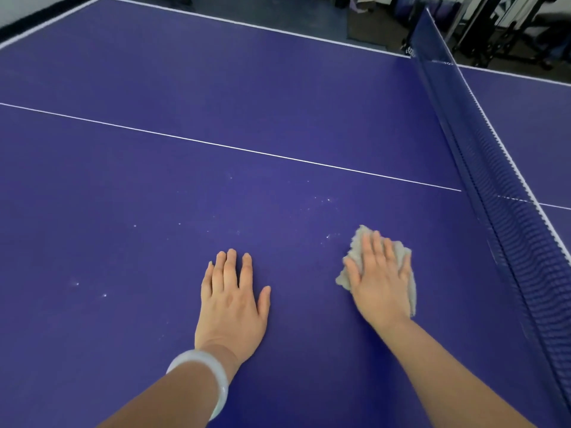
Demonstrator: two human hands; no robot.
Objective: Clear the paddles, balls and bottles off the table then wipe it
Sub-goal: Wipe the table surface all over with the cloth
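My left hand [231, 304] lies flat on the blue desk [216, 118], fingers straight and holding nothing, with a pale bangle [213, 375] on its wrist. My right hand [380, 282] presses a grey cloth [355, 261] down on the desk, fingers straight on top and cloth edges showing around the palm. The net [494, 180] stands near the cloth on its right. The white centre line [231, 146] crosses well ahead of both hands, and the white far edge [247, 26] lies beyond it. Small white specks [327, 236] dot the surface ahead of the hands. Wide blue surface stretches left and forward.
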